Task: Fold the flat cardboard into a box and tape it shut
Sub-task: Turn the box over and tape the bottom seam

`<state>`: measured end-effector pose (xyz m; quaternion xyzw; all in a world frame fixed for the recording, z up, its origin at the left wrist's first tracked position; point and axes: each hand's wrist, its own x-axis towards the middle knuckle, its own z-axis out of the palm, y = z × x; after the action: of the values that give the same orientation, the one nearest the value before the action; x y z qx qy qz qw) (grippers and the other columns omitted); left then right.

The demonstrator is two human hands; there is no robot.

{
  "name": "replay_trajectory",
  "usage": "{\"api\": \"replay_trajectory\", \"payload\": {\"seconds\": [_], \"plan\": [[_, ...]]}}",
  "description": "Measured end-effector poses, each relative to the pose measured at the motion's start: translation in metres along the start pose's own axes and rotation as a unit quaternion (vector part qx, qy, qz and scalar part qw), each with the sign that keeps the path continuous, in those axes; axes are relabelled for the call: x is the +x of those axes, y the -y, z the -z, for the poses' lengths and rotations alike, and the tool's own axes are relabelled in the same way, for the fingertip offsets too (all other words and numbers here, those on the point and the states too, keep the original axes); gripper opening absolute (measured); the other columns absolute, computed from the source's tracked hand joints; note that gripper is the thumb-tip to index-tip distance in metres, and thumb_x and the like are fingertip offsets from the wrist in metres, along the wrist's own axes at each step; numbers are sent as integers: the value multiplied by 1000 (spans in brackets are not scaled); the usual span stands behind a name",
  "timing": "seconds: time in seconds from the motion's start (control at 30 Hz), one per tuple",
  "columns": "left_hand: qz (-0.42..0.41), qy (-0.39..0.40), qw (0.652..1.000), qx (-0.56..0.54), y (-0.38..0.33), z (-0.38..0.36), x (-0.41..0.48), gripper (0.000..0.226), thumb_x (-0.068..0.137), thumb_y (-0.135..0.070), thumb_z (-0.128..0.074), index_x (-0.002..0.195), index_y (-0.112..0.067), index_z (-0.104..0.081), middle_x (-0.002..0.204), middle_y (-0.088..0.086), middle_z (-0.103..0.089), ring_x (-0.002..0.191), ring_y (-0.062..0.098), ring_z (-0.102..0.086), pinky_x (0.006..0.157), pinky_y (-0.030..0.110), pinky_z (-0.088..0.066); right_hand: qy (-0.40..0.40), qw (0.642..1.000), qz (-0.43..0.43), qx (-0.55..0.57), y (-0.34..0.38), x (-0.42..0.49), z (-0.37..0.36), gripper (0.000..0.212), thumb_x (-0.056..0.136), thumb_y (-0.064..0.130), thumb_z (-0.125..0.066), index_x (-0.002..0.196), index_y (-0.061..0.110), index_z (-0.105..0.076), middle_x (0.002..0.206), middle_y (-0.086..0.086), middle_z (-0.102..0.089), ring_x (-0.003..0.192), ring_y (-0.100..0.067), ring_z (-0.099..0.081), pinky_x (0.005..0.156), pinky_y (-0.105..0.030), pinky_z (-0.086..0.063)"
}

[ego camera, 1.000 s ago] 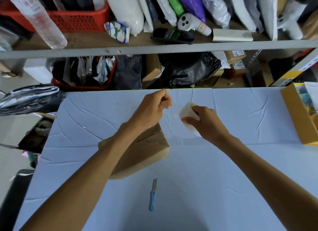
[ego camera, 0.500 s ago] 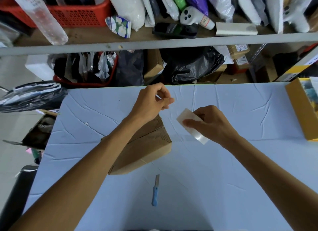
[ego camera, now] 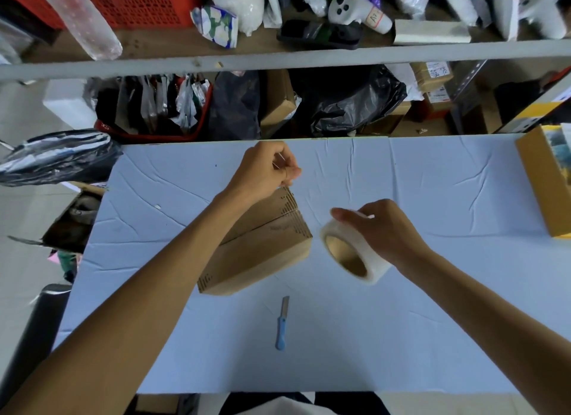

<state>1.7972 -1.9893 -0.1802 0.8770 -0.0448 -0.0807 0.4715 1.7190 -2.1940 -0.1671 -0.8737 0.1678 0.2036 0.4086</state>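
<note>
A folded brown cardboard box [ego camera: 259, 251] lies on the pale blue table [ego camera: 432, 322], partly under my left forearm. My left hand [ego camera: 265, 170] hovers above the box's far end with fingers curled and fingertips pinched together, apparently on the free end of clear tape, which is hard to see. My right hand [ego camera: 383, 229] grips a roll of clear tape [ego camera: 352, 254] just right of the box, its brown core facing me.
A blue-handled utility knife [ego camera: 281, 325] lies on the table in front of the box. A yellow box [ego camera: 547, 183] sits at the table's right edge. Cluttered shelves [ego camera: 278, 59] with bags, cartons and red baskets stand behind the far edge.
My right hand has drawn the tape roll toward me and to the right, turning it so its core shows. My left hand stayed near the box's far end, still pinching.
</note>
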Motion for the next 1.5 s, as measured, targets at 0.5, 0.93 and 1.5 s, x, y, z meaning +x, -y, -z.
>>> {"api": "replay_trajectory", "payload": {"seconds": [0.5, 0.93, 1.5], "plan": [[-63, 45, 995, 56, -2, -6, 11, 13, 81, -10, -73, 85, -1, -64, 75, 11, -68, 67, 16, -68, 67, 28, -58, -11, 1000, -25, 9, -26, -17, -15, 54, 72, 49, -76, 57, 10, -41, 34, 6, -41, 27, -6, -45, 30, -14, -26], [-35, 107, 993, 47, 30, 20, 17, 16, 76, -22, -78, 80, -20, -62, 77, -7, -67, 71, 3, -65, 70, 22, -52, 18, 995, -31, 90, -16, -25, -39, 43, 81, 30, -69, 69, -10, -62, 34, 10, -55, 28, 0, -50, 29, -10, -29], [-19, 102, 992, 77, 46, 10, 35, 16, 78, -20, -77, 82, -18, -61, 76, -5, -66, 73, 10, -66, 74, 31, -57, -3, 997, -58, 46, -18, -7, -58, 33, 79, 41, -64, 65, 11, -61, 39, 28, -54, 31, -2, -48, 34, -15, -33]]}}
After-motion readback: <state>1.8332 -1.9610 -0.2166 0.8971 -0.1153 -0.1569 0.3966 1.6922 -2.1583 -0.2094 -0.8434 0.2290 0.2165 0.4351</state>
